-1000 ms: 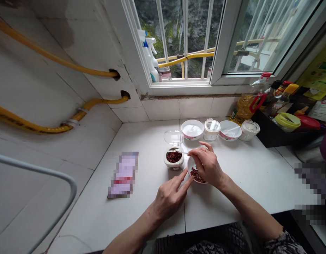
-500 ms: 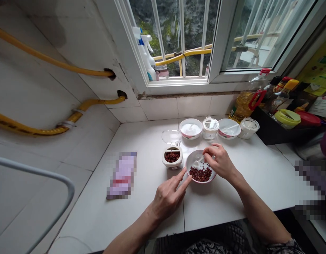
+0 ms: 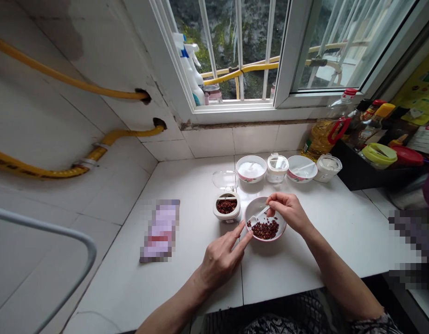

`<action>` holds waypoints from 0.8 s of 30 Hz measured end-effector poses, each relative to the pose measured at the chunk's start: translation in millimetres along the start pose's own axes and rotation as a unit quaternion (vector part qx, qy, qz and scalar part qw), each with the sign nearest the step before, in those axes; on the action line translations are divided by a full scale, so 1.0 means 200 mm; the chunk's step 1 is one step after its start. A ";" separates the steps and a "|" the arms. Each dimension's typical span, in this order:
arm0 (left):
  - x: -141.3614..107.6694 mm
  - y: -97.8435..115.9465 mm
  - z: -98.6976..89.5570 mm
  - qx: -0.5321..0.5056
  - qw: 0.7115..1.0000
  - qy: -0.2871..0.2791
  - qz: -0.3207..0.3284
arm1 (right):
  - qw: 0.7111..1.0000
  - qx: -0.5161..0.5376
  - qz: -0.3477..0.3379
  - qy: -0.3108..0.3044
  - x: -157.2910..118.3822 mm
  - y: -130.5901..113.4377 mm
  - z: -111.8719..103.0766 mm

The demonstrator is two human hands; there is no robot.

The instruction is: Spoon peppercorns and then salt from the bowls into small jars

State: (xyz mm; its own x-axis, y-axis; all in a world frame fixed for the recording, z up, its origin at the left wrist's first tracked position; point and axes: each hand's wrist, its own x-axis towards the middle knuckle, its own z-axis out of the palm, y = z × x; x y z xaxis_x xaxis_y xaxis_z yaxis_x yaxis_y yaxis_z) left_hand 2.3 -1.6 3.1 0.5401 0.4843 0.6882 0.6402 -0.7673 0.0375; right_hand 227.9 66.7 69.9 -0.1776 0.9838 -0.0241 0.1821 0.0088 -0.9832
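Note:
My right hand (image 3: 287,211) pinches the handle of a small white plastic spoon (image 3: 259,215). The spoon's head is inside a white bowl (image 3: 251,208) with a pink rim, at its left side, by a heap of dark red dried peppercorns (image 3: 266,229). My left hand (image 3: 223,255) rests with fingers stretched out and apart, its fingertips touching the bowl's left rim. Just left of the bowl stands a small seasoning jar (image 3: 227,213), its clear lid (image 3: 225,180) flipped up, holding similar dark red peppercorns under a white crossbar.
Behind stand a bowl of white grains (image 3: 251,176), a lidded jar (image 3: 277,175), another bowl (image 3: 301,174) with a white spoon, and a second jar (image 3: 328,174). A blurred purple packet (image 3: 161,229) lies left. An oil bottle (image 3: 319,137) and black rack (image 3: 352,169) are at right.
My right hand has tilted and shifted slightly, and the spoon's head has moved left and down toward the bowl's left wall. Some peppercorns have shifted. My left hand has stayed at the rim.

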 end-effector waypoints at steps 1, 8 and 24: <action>0.00 0.00 0.00 0.000 1.000 0.000 0.000 | 1.000 0.013 0.005 0.001 0.00 0.00 -0.01; 0.01 0.00 0.00 -0.004 1.000 0.000 0.000 | 0.998 0.065 0.012 0.006 0.02 0.00 -0.03; 0.00 0.00 0.00 -0.001 1.000 0.000 -0.002 | 0.984 0.011 -0.144 0.106 0.02 -0.05 0.16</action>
State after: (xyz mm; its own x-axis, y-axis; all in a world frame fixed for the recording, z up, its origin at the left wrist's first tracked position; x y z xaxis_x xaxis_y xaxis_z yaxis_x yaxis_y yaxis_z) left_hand 2.9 -1.3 2.7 0.5375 0.4866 0.6887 0.6406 -0.7667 0.0417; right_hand 195.1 64.1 74.8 -0.0124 0.9562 0.2923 0.1329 0.2913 -0.9473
